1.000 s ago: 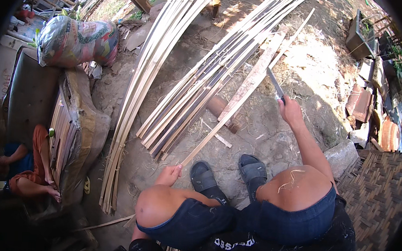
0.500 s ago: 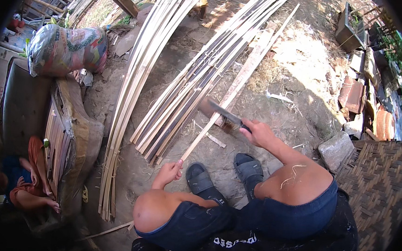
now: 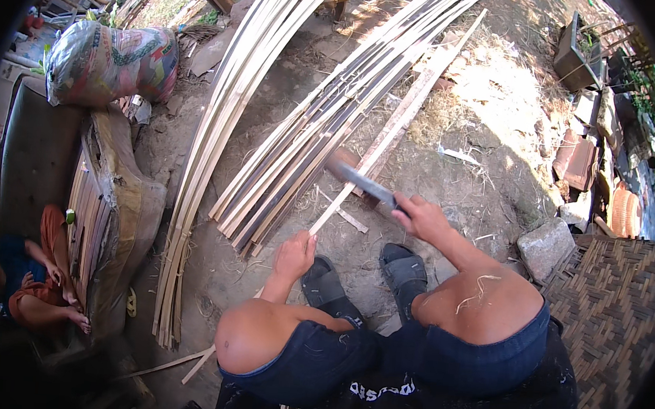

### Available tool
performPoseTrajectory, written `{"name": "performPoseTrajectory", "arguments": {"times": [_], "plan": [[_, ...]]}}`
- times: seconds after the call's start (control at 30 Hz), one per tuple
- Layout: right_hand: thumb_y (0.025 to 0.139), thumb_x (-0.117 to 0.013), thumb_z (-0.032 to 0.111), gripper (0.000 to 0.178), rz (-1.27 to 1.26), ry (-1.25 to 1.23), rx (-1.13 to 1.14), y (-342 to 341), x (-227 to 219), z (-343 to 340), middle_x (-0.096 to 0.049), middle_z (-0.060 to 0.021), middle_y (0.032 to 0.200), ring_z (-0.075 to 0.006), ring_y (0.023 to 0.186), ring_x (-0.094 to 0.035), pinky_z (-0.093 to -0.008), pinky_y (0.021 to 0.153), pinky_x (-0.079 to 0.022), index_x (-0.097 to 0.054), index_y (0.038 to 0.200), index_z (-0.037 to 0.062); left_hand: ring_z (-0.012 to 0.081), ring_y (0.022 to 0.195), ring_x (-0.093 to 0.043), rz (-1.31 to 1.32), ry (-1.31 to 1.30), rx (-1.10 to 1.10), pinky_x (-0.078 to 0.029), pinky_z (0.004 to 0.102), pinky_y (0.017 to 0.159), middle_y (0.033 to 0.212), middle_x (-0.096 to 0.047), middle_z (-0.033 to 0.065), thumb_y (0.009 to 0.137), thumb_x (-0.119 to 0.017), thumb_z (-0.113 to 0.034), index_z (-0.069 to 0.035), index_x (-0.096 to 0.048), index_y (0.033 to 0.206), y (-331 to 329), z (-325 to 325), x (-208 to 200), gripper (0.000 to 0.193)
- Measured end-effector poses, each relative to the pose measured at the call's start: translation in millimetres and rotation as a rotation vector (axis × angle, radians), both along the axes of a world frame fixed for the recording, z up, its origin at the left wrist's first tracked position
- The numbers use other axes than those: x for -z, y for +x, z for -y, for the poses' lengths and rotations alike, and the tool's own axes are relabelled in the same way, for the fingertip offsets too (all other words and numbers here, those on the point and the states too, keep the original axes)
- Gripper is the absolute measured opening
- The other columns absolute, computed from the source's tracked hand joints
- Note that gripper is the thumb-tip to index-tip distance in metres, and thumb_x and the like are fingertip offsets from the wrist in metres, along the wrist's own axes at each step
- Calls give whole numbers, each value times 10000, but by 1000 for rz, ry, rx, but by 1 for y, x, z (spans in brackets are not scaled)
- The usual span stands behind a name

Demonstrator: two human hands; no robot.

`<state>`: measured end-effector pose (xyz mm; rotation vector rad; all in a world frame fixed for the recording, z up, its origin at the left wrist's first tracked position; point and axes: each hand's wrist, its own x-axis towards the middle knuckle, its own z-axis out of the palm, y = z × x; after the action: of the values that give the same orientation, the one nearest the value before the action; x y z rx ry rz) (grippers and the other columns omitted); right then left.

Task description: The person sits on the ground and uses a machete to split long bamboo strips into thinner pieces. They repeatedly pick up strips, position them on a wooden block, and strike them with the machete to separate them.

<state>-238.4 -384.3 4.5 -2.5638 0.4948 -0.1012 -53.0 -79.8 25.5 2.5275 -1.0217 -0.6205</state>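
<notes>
Knife (image 3: 375, 190) with grey metal blade (image 3: 367, 184), clamped in right hand (image 3: 423, 217), left hand (image 3: 294, 255) closed around long flat pale wooden strip (image 3: 398, 124)

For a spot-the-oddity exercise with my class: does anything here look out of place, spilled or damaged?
Two small things: a curled shaving rests on the person's bare right knee, an odd place for debris, and a short strip lies askew on the ground, crosswise to the aligned long strips.
</notes>
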Motion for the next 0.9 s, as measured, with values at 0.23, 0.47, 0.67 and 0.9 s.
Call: {"name": "performPoseTrajectory", "arguments": {"times": [0.23,0.47,0.67,0.9], "plan": [[990,-552,325,313,175,-14,367,-3,-10,80,-669,-241,883,-447,769,-656,-535,687,-526,-603,1169,74,418,781,-666,-374,-43,-45,-495,500,706,780,-671,244,1033,-452,-365,-13,-686,880,23,-12,2,450],[994,-549,341,333,-38,16,129,5,-8,21,-653,-244,879,-447,740,-655,-525,649,-536,-604,1203,89,229,609,-594,-472,-54,-62,-476,387,610,643,-606,137,1045,-462,-378,-7,-678,819,18,-27,17,485],[983,-570,334,330,59,47,178,3,-7,13,-654,-256,877,-457,737,-655,-531,663,-537,-609,1187,78,94,493,-494,-1059,-94,-409,-411,261,466,643,-576,25,1059,-469,-355,-19,-646,912,34,-11,6,407],[973,-580,340,344,43,-21,401,-12,15,57,-659,-256,853,-461,720,-654,-530,662,-535,-598,1212,93,35,464,-362,-1212,-89,-421,-295,204,430,616,-500,-37,1045,-515,-355,-47,-600,915,51,-12,7,345]]}}
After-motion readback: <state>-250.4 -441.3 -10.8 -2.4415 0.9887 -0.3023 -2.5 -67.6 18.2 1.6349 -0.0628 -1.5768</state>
